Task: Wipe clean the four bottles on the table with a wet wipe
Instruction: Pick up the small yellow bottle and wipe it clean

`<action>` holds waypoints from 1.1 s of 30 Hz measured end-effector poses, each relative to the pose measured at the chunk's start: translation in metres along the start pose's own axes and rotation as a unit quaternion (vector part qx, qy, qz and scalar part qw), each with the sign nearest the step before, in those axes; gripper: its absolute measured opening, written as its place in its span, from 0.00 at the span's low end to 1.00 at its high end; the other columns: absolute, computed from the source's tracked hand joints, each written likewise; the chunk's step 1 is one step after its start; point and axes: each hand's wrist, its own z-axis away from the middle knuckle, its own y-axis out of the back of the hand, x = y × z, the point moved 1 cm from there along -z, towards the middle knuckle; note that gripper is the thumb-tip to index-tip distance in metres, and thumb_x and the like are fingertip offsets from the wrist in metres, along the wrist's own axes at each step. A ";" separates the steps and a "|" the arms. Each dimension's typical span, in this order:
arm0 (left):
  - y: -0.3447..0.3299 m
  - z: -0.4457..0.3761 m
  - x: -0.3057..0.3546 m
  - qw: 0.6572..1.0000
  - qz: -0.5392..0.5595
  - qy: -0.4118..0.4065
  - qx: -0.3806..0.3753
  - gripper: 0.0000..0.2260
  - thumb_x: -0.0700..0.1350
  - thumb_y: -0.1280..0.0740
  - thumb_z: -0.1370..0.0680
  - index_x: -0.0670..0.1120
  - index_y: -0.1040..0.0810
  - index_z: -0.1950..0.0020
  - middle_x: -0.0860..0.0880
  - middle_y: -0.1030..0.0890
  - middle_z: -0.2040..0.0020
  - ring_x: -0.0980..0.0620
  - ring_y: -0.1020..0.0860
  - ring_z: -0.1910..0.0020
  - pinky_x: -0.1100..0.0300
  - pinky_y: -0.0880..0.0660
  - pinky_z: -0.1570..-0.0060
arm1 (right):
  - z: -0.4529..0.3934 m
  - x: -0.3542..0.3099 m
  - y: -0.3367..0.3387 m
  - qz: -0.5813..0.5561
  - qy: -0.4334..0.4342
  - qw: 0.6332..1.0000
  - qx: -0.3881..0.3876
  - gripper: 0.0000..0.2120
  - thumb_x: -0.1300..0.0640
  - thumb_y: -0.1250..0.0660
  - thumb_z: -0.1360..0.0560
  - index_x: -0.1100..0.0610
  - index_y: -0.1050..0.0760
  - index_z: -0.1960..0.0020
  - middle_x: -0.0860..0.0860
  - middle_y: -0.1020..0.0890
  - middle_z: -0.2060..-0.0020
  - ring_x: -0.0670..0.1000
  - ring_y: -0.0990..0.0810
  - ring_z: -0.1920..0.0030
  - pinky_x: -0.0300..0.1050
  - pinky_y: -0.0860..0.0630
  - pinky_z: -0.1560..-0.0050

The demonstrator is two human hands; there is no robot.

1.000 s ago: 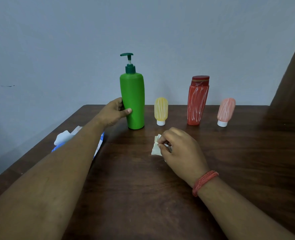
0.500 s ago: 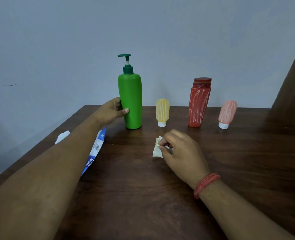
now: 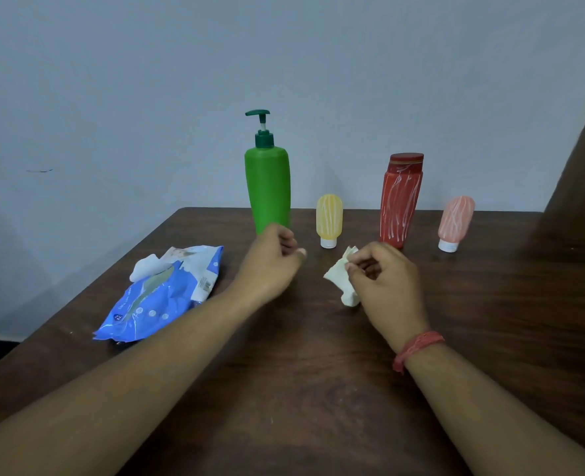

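Along the far edge of the brown table (image 3: 318,389) stand a tall green pump bottle (image 3: 267,187), a small yellow tube (image 3: 329,219) on its white cap, a red bottle (image 3: 401,201) streaked with white, and a small pink tube (image 3: 455,221) on its white cap. My right hand (image 3: 385,283) pinches a crumpled white wet wipe (image 3: 341,278) just above the table, in front of the yellow tube. My left hand (image 3: 270,262) hovers in front of the green bottle's base, fingers loosely curled, holding nothing and apart from the bottle.
A blue wet-wipe pack (image 3: 160,293) lies at the left of the table with a wipe sticking out of its top. A pale wall rises right behind the bottles. A dark brown surface slants down at the far right.
My left hand has let go of the green bottle and drawn back toward me and to the right. The right hand has lifted the wipe slightly. The wipe pack is now uncovered.
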 end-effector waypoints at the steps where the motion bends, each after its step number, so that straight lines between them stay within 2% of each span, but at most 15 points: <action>1: -0.012 0.000 0.001 0.999 -0.017 0.010 -0.033 0.11 0.44 0.28 0.22 0.49 0.28 0.45 0.51 0.21 0.48 0.55 0.22 0.49 0.63 0.25 0.47 | -0.001 0.002 0.002 -0.019 -0.022 0.999 0.014 0.07 0.63 0.27 0.27 0.53 0.22 0.60 0.45 0.20 0.60 0.43 0.21 0.59 0.37 0.24 0.59; 3: -0.032 -0.009 0.000 0.997 -0.046 0.021 -0.051 0.15 0.45 0.28 0.22 0.46 0.29 0.39 0.50 0.22 0.43 0.52 0.23 0.44 0.58 0.26 0.42 | -0.003 0.005 0.004 -0.046 -0.057 0.997 0.032 0.07 0.63 0.28 0.27 0.53 0.21 0.60 0.47 0.19 0.59 0.44 0.20 0.59 0.38 0.23 0.58; 6: -0.055 -0.028 -0.001 0.996 -0.054 0.053 -0.035 0.21 0.45 0.27 0.23 0.42 0.30 0.34 0.48 0.23 0.42 0.50 0.24 0.44 0.57 0.27 0.45 | -0.005 0.010 0.005 -0.060 -0.084 0.994 0.044 0.06 0.64 0.28 0.27 0.54 0.21 0.60 0.48 0.18 0.60 0.46 0.20 0.58 0.41 0.21 0.57; 7: -0.062 -0.034 -0.001 0.996 -0.054 0.061 -0.026 0.21 0.45 0.27 0.23 0.42 0.30 0.35 0.47 0.23 0.44 0.50 0.24 0.46 0.57 0.28 0.49 | -0.006 0.011 0.006 -0.066 -0.088 0.993 0.048 0.07 0.64 0.28 0.27 0.54 0.21 0.60 0.49 0.18 0.60 0.47 0.19 0.58 0.42 0.22 0.57; 9: -0.072 -0.043 -0.001 0.996 -0.073 0.051 0.004 0.15 0.45 0.26 0.24 0.43 0.30 0.44 0.46 0.24 0.51 0.48 0.25 0.52 0.58 0.31 0.57 | -0.008 0.015 0.006 -0.074 -0.096 0.991 0.055 0.08 0.64 0.28 0.27 0.53 0.21 0.60 0.48 0.18 0.60 0.47 0.19 0.58 0.40 0.22 0.57; 11: -0.079 -0.051 -0.002 0.996 -0.073 0.047 0.026 0.14 0.45 0.27 0.24 0.43 0.30 0.48 0.44 0.22 0.52 0.44 0.22 0.53 0.56 0.30 0.60 | -0.010 0.018 0.007 -0.080 -0.104 0.990 0.059 0.07 0.64 0.29 0.27 0.54 0.21 0.60 0.48 0.18 0.60 0.46 0.19 0.57 0.40 0.22 0.57; 13: -0.084 -0.058 -0.002 0.996 -0.055 0.057 0.028 0.15 0.45 0.27 0.24 0.41 0.28 0.44 0.42 0.19 0.47 0.43 0.20 0.49 0.54 0.25 0.54 | -0.012 0.021 0.007 -0.082 -0.105 0.989 0.065 0.07 0.65 0.29 0.27 0.55 0.21 0.60 0.48 0.18 0.60 0.46 0.19 0.58 0.40 0.22 0.56; 15: -0.086 -0.065 -0.003 0.997 -0.042 0.064 0.024 0.18 0.43 0.27 0.24 0.40 0.28 0.40 0.43 0.19 0.45 0.44 0.20 0.46 0.55 0.25 0.51 | -0.014 0.024 0.009 -0.078 -0.110 0.988 0.069 0.07 0.65 0.29 0.27 0.55 0.21 0.60 0.48 0.18 0.60 0.46 0.19 0.58 0.40 0.22 0.56; 18: -0.088 -0.072 -0.003 0.996 -0.035 0.074 0.025 0.20 0.43 0.26 0.25 0.41 0.29 0.37 0.46 0.20 0.46 0.45 0.21 0.45 0.56 0.26 0.50 | -0.018 0.029 0.013 -0.071 -0.125 0.987 0.073 0.07 0.64 0.29 0.27 0.53 0.22 0.60 0.47 0.18 0.60 0.45 0.19 0.57 0.40 0.22 0.55; 21: -0.090 -0.076 -0.005 0.996 -0.050 0.071 0.025 0.19 0.43 0.27 0.25 0.41 0.28 0.37 0.44 0.19 0.44 0.44 0.21 0.45 0.50 0.23 0.46 | -0.019 0.031 0.015 -0.065 -0.131 0.986 0.078 0.07 0.63 0.29 0.26 0.52 0.22 0.60 0.47 0.18 0.59 0.45 0.19 0.57 0.39 0.22 0.56; 24: -0.092 -0.076 -0.007 0.996 -0.066 0.062 0.027 0.17 0.44 0.28 0.24 0.41 0.27 0.38 0.43 0.18 0.45 0.43 0.20 0.46 0.49 0.22 0.47 | -0.020 0.031 0.015 -0.064 -0.136 0.986 0.078 0.06 0.62 0.29 0.26 0.53 0.21 0.59 0.46 0.18 0.59 0.45 0.19 0.56 0.40 0.21 0.55; 29: -0.087 -0.071 -0.008 0.997 -0.061 0.053 0.016 0.18 0.43 0.27 0.24 0.42 0.27 0.38 0.45 0.18 0.45 0.46 0.21 0.47 0.55 0.26 0.51 | -0.019 0.030 0.015 -0.051 -0.137 0.986 0.076 0.07 0.62 0.29 0.26 0.51 0.22 0.59 0.44 0.18 0.60 0.42 0.20 0.57 0.38 0.22 0.56; 31: -0.080 -0.062 -0.009 0.998 -0.046 0.045 -0.001 0.20 0.43 0.26 0.25 0.43 0.28 0.36 0.46 0.18 0.44 0.49 0.21 0.47 0.56 0.27 0.50 | -0.019 0.029 0.016 -0.052 -0.134 0.987 0.072 0.07 0.62 0.29 0.26 0.52 0.21 0.59 0.44 0.18 0.60 0.43 0.20 0.57 0.39 0.22 0.56; 33: -0.071 -0.048 -0.009 0.999 -0.018 0.035 -0.029 0.23 0.43 0.24 0.25 0.43 0.30 0.35 0.48 0.19 0.44 0.49 0.20 0.45 0.53 0.24 0.44 | -0.019 0.028 0.017 -0.058 -0.130 0.988 0.062 0.07 0.62 0.29 0.26 0.51 0.21 0.59 0.45 0.18 0.60 0.44 0.19 0.57 0.39 0.22 0.55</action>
